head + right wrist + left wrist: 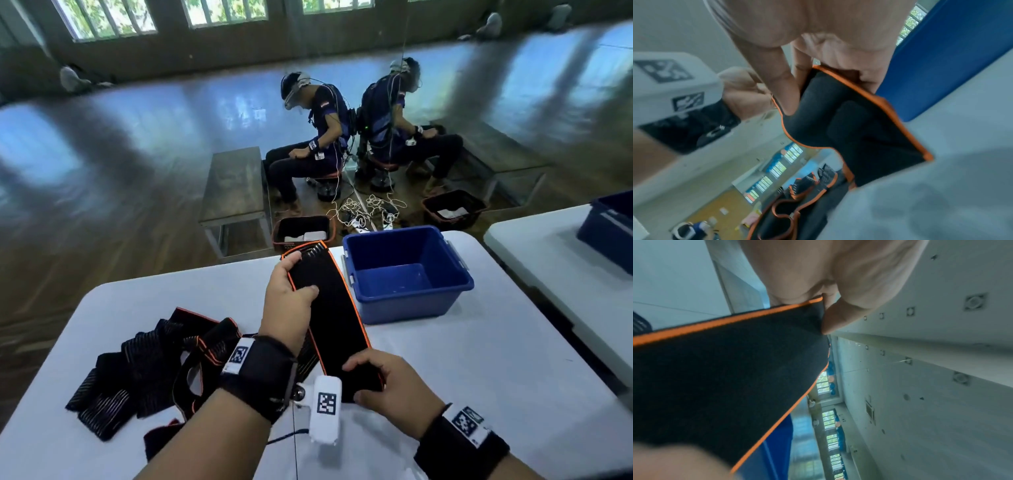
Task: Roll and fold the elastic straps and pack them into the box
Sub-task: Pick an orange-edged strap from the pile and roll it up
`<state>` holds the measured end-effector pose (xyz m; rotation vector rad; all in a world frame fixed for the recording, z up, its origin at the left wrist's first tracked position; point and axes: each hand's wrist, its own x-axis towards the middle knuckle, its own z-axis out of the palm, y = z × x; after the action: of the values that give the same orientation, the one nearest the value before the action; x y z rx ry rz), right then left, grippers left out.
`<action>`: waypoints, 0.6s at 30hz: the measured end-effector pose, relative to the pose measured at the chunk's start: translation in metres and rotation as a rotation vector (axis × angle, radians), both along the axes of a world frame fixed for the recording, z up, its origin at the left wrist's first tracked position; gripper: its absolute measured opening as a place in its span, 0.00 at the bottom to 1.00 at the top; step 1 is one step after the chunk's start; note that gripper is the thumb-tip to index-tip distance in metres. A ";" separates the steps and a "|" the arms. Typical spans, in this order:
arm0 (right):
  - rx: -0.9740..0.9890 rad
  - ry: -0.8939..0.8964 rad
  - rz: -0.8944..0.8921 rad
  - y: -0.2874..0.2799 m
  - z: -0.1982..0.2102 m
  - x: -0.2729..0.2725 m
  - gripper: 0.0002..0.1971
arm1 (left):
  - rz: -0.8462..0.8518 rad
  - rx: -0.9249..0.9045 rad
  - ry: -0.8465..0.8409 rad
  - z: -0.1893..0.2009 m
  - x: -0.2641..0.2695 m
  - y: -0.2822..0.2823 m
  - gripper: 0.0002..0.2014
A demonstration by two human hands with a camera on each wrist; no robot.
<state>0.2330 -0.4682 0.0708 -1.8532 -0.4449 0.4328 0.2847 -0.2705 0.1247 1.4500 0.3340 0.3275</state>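
Note:
A wide black elastic strap with orange edging [334, 318] [725, 369] [859, 129] is stretched lengthwise above the white table [479, 359]. My left hand [291, 291] grips its far end, thumb on top. My right hand [387, 380] pinches its near end between thumb and fingers. In the right wrist view the thumb [781, 91] presses on the strap's curved end. The blue plastic box [407, 274] stands just right of the strap and holds nothing.
A tangled pile of black straps with orange trim [144, 370] lies on the table's left half. A second white table [561, 260] with another blue bin [609, 229] stands at the right. Beyond the table edge are a mirror wall, a bench [236, 192] and floor baskets.

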 end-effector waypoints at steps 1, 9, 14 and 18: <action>-0.030 0.026 -0.006 -0.003 -0.008 -0.004 0.24 | -0.008 0.013 0.022 -0.010 0.008 0.002 0.30; -0.210 0.263 -0.125 -0.025 -0.055 -0.031 0.28 | -0.194 0.296 0.323 -0.115 0.029 0.004 0.34; -0.296 0.368 -0.251 -0.032 -0.072 -0.049 0.24 | -0.296 0.382 0.417 -0.161 0.022 0.006 0.35; -0.240 0.394 -0.345 -0.018 -0.079 -0.051 0.22 | -0.279 0.424 0.407 -0.169 0.026 0.026 0.35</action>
<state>0.1818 -0.4858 -0.0080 -1.9646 0.2008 0.6161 0.3102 -0.2443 -0.0440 1.9591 0.3974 -0.1393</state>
